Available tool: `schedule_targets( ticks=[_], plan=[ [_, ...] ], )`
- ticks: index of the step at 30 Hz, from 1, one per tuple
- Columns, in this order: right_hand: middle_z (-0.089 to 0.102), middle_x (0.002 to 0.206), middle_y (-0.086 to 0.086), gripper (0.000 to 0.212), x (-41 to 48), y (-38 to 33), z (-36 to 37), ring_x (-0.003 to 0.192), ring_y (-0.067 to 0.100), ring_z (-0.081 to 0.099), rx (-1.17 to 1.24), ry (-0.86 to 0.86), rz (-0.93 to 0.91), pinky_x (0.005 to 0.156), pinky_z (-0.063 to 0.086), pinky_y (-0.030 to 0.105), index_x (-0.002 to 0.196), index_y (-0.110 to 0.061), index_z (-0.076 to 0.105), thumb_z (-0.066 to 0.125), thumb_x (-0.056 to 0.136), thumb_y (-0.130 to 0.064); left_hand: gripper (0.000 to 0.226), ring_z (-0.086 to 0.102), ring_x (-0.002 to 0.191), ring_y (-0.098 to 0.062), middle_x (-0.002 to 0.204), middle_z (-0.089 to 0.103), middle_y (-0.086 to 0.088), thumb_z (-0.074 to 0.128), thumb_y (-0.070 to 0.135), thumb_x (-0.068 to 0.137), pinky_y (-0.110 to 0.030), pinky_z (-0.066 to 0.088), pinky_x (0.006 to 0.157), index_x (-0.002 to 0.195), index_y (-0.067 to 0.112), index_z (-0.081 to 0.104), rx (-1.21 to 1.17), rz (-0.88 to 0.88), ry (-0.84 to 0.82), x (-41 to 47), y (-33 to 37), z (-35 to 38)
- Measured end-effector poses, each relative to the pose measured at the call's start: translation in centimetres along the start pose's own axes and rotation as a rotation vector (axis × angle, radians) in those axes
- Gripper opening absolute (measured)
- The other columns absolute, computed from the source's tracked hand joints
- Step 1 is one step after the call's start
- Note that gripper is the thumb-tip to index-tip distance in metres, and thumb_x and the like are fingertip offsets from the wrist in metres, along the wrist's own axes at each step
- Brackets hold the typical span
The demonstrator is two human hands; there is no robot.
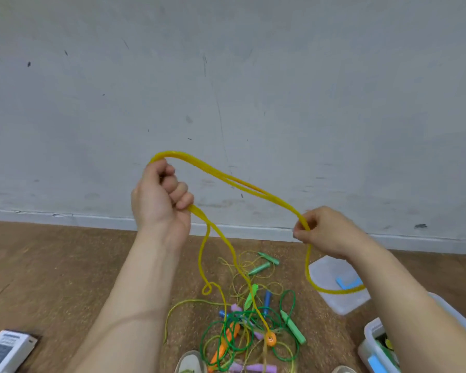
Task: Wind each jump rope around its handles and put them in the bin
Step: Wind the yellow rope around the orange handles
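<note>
Gripped in the closed left hand (162,200), upper centre of frame, is a doubled yellow rope (215,172); it is pinched again by the right hand's (326,232) fingertips at centre right. One strand drops to an orange handle (270,340) at the pile (248,321), bottom centre; whether it hangs or rests cannot be told.

Risks: the handle could be snagged in the pile's green loops if lifted, so that other ropes are dragged up. The slack loop below the right hand could be dropped.

Materials: rope glossy, translucent, springy-looking, with a curl held low down. Pile cords thin; handles tapered plastic. Bin (369,332) at lower right, pale plastic.
</note>
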State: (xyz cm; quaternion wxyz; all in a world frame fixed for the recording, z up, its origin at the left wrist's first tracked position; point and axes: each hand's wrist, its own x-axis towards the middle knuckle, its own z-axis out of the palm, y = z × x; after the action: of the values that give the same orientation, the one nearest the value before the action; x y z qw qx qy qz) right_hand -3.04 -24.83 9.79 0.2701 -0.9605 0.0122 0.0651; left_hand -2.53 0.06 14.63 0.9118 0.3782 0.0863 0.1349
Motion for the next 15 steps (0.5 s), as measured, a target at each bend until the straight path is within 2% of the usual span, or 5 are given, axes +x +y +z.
schedule_targets(
  ticks=[4,8,10,13,15],
  plan=[
    [0.066,0.062,0.004,0.021,-0.3,1.0,-0.5,0.053,0.015,0.058,0.059,-0.09,0.066,0.052,0.042,0.025,0.071,-0.016,0.061,0.063,0.091,-0.023,0.028,0.012,0.034,-0.008,0.04,0.015,0.009,0.041,0.018,0.091,-0.02,0.014,0.033,0.063,0.019,0.039,-0.071,0.046,0.189,1.2,1.3,-2.2],
    [0.062,0.055,0.004,0.015,-1.2,-0.3,-0.8,0.041,0.011,0.053,0.675,-0.108,0.133,0.041,0.034,0.019,0.084,-0.006,0.06,0.056,0.096,-0.015,0.022,0.021,0.032,-0.008,0.037,0.025,0.009,0.046,0.016,0.091,-0.018,0.02,0.036,0.069,0.015,0.047,0.489,0.018,0.17,1.4,0.6,-2.8],
    [0.072,0.075,0.005,0.019,-1.3,-1.4,-1.3,0.06,0.014,0.063,0.945,-0.06,0.167,0.053,0.044,0.024,0.097,-0.007,0.064,0.059,0.094,-0.025,0.02,0.021,0.031,-0.008,0.038,0.025,0.01,0.046,0.018,0.092,-0.016,0.019,0.036,0.072,0.015,0.049,0.672,-0.1,0.038,0.8,-0.1,-2.5],
    [0.051,0.14,0.008,0.058,-0.8,-1.6,-0.6,0.125,0.028,0.049,0.346,0.102,0.179,0.098,0.041,0.042,0.135,-0.01,0.047,0.059,0.091,-0.046,0.027,0.016,0.034,-0.006,0.044,0.02,0.009,0.044,0.024,0.096,-0.016,0.012,0.037,0.069,0.019,0.044,0.427,-0.329,-0.149,-0.3,-0.9,-1.5],
    [0.041,0.145,0.01,0.065,-1.5,-2.7,0.2,0.134,0.031,0.036,-0.002,0.329,0.117,0.104,0.035,0.046,0.14,-0.013,0.037,0.057,0.089,-0.048,0.029,0.018,0.034,-0.005,0.045,0.021,0.009,0.042,0.026,0.096,-0.017,0.014,0.036,0.067,0.02,0.042,0.151,-0.392,-0.212,-0.7,-1.1,-0.7]
  ],
)
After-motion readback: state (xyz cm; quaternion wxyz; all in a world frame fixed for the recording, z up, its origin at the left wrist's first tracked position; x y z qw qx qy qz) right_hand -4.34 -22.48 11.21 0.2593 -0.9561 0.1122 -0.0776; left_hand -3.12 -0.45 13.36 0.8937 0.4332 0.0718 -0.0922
